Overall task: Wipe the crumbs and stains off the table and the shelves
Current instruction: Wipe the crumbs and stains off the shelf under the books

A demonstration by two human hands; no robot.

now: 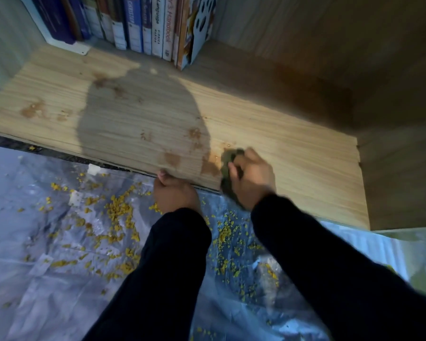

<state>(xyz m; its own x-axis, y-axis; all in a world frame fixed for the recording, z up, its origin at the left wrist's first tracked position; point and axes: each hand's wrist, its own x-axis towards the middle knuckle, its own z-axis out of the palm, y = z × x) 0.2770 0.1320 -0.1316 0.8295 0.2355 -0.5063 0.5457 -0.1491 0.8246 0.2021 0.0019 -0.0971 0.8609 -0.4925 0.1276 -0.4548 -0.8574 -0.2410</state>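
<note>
"Language" and "Handbook" on two book spines (158, 25)

The right hand (252, 174) at centre right is smeared by motion, and the dark cloth (228, 179) it grips shows only at its left edge, so its shape is unclear. The left hand (175, 193) has its fingertips hidden at the shelf (293, 153) front. The books (133, 23) are cut off by the top edge.
</note>
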